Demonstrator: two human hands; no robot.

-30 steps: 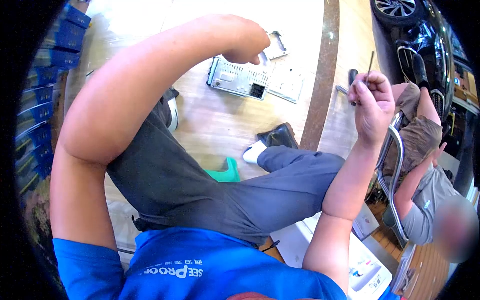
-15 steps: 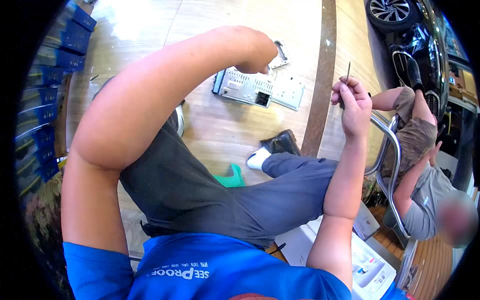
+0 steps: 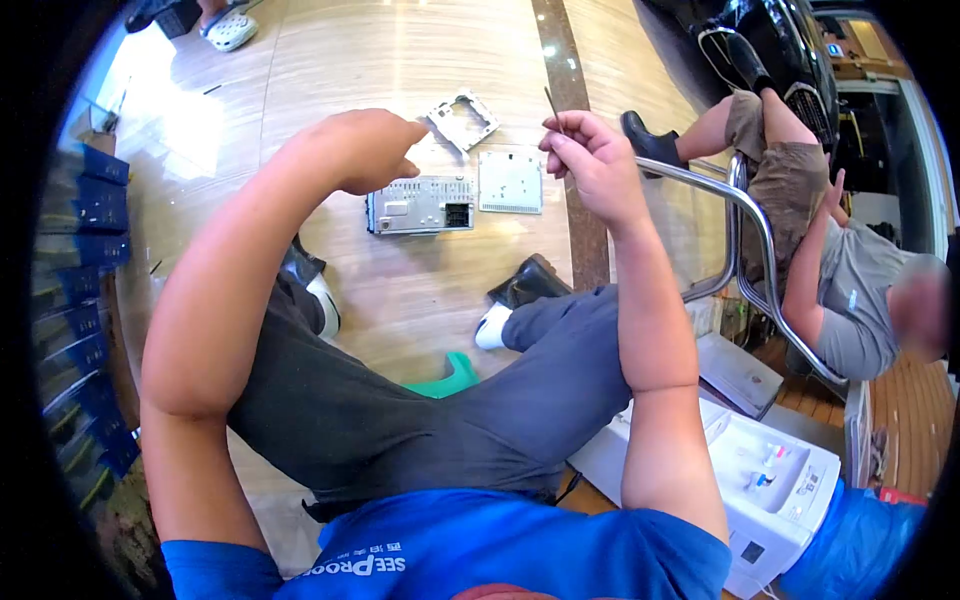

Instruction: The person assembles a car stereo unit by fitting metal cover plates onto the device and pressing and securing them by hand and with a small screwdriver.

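Observation:
My left hand (image 3: 385,150) hovers at the upper edge of a silver metal box (image 3: 420,212). Its index finger and thumb are apart, with nothing visible between them; the other fingers are hidden. The box looks like a car stereo, with slots and a black connector socket. Beside it on the floor lies a flat metal cover plate (image 3: 511,183) with small holes. Above them is a square metal frame (image 3: 463,124) with a large cut-out. My right hand (image 3: 590,155) is closed on a thin dark screwdriver (image 3: 553,108), its shaft pointing up and its handle mostly hidden.
Another person (image 3: 850,290) sits at the right on a chrome-framed chair (image 3: 745,200), near a black car (image 3: 790,60). Blue boxes (image 3: 85,215) are stacked at the left. A green stool (image 3: 450,378) shows between my legs. A white appliance (image 3: 770,480) stands at the lower right.
My view has shifted, showing more of the right side and the floor. My left hand is now off the metal frame, nearer the box. The screwdriver stays in my right hand.

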